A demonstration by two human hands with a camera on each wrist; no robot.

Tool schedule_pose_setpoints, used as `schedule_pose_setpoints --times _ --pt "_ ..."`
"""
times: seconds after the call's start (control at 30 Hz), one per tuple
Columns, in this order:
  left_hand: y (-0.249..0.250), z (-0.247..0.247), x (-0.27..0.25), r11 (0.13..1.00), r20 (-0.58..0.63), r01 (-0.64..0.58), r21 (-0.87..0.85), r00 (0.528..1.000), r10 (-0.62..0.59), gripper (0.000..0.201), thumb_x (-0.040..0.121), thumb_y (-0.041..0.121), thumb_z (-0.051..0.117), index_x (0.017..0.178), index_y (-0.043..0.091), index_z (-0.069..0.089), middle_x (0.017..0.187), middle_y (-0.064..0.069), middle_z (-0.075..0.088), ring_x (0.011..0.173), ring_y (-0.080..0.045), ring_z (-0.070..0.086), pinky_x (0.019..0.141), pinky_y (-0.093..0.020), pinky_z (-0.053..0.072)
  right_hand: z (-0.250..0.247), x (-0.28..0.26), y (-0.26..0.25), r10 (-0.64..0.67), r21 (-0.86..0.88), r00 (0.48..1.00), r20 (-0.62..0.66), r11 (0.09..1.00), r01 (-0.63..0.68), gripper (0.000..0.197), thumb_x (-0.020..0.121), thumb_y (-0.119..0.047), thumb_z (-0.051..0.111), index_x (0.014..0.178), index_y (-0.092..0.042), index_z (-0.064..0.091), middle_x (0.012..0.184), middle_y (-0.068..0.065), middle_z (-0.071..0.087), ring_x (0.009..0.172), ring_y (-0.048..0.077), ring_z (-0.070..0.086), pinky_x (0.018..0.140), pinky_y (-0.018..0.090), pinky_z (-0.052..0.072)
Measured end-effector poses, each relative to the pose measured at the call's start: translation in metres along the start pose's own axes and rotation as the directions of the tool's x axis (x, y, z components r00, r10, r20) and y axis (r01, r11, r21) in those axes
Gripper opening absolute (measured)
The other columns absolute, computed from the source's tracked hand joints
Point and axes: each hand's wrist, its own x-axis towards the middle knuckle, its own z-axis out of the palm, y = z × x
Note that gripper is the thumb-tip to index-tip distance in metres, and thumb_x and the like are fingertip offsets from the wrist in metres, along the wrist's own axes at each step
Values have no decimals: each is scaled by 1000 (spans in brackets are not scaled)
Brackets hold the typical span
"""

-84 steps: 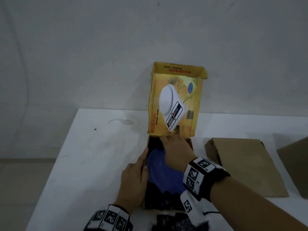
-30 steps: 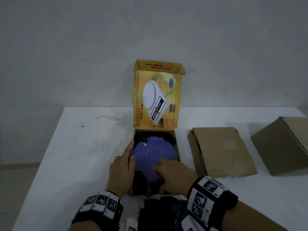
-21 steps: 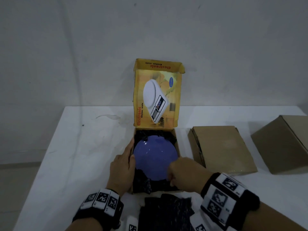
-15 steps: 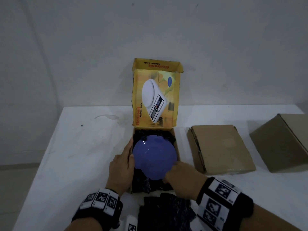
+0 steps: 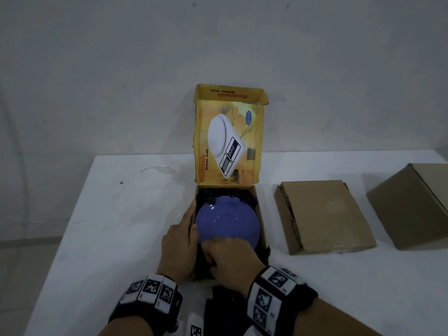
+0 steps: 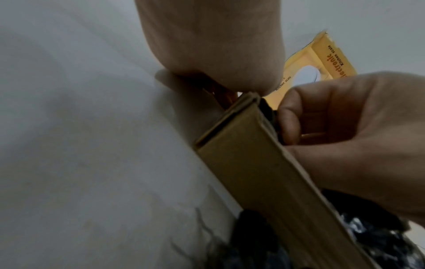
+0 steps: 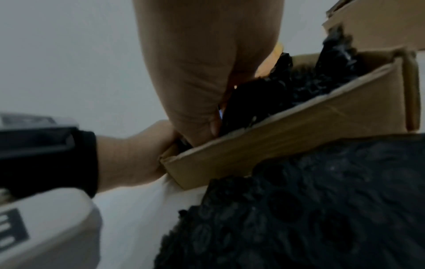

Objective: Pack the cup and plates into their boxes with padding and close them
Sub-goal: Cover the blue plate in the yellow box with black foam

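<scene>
- right hand [image 5: 231,254] covers the near edge of the blue plate [image 5: 228,220]; fingertips tucked down inside the open box [image 5: 260,214], what they touch can't be told
- black padding [image 5: 226,192] shows only as a fringe round the plate; the rest is under it
- left hand [image 5: 180,241]: palm side against the box wall is hidden; in the left wrist view only the heel of the hand shows
- loose black padding sheet [image 5: 224,309] is partly behind the right wrist band and cut by the bottom edge
- right-hand cardboard box [image 5: 412,204] is cut off by the frame edge
- right wrist view is blurred; plate shows as a blue sliver [image 7: 220,111]
</scene>
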Motion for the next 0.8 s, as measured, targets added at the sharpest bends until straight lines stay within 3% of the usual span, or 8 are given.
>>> schedule_pose_setpoints --times 0.07,0.17,0.33,0.5,0.57,0.63,0.7,0.8 --pt "-1 0 0 1000 -1 -6 -9 1000 6 51 88 50 20 136 61 9 101 -2 66 85 -23 58 78 -40 47 2 1 -4 -43 -77 999 2 996 43 16 83 -10 54 99 -10 54 99 14 62 84 34 59 62 35 36" --pt "0 -1 -1 1000 12 -13 -10 1000 13 54 85 55 17 138 56 11 100 -3 66 84 -23 59 75 -37 47 1 -1 -2 -44 -114 997 69 992 52 15 88 -11 52 101 -7 57 99 17 64 88 35 61 68 39 42" --pt "0 -2 1 999 5 -15 33 1000 15 60 84 53 16 143 45 14 94 -6 66 80 -24 58 71 -34 43 -31 -20 37 176 -141 981 79 976 -163 28 92 -3 44 112 -7 62 120 14 58 111 26 54 89 33 42" --pt "6 -2 -1 1000 2 9 27 1000 -9 57 89 39 24 145 42 16 89 -4 63 78 -21 55 69 -33 40 -17 -38 53 161 -254 974 158 960 -117 34 89 7 39 105 -7 66 107 14 63 99 26 57 70 28 37" --pt "5 -2 -2 1000 23 8 21 1000 -9 57 89 40 24 145 45 14 88 -3 63 78 -22 56 71 -36 44 -12 -38 52 132 -307 980 149 948 -81 32 89 5 40 113 -7 58 105 16 62 96 28 58 65 30 34" --pt "4 -2 0 1000 28 5 22 1000 -6 55 91 38 26 145 44 13 86 -5 63 76 -23 56 68 -35 43 -11 -36 51 88 -340 987 136 940 -37 37 87 0 51 122 -9 46 98 16 62 83 30 61 52 31 29" --pt "6 -3 0 999 20 15 37 1000 -16 53 96 32 30 146 42 14 87 -7 63 76 -23 55 67 -34 40 -15 -37 43 38 -409 988 148 912 26 42 80 -4 63 119 -9 48 91 13 62 68 29 62 42 26 14" --pt "5 -3 1 999 23 19 33 1000 -20 56 91 39 26 145 45 13 84 -8 63 74 -23 56 67 -34 42 -16 -40 42 26 -399 987 158 916 40 44 87 -5 52 129 -8 37 109 15 57 85 33 59 46 30 22"
